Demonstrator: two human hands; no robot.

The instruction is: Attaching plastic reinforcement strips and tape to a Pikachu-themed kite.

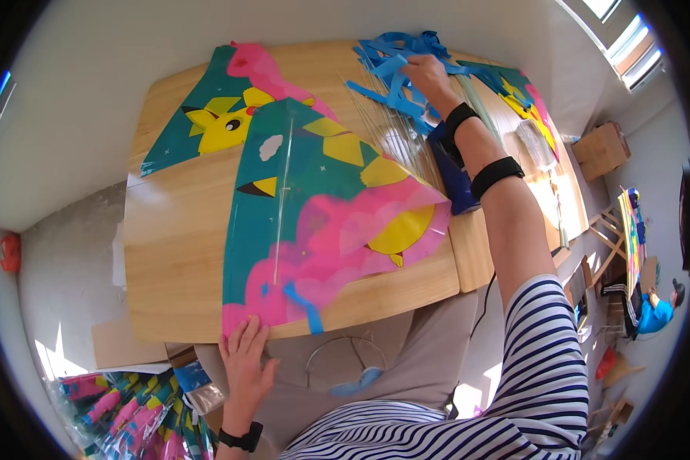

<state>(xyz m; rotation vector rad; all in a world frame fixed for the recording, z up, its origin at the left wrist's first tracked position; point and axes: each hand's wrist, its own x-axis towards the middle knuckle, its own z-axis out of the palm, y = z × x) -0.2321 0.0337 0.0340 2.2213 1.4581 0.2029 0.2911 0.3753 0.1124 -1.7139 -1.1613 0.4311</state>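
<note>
- Right hand (429,74): grip pinched on a blue strip (393,66), over a tangle of ribbon (422,42) and thin rods (385,126).
- Left hand (245,346): grip open, fingers touching near-left corner of teal-and-pink sheet (333,180).
- Sheet lies on bench (176,253); short blue tie (308,308) crosses its near edge.
- Second sheet (221,138) behind, partly covered.

Right hand (429,75) touches blue strips (389,67), left hand (245,354) the printed sheet (322,203).

Rear printed sheet (221,126), partly hidden by front sheet (307,218)
</note>
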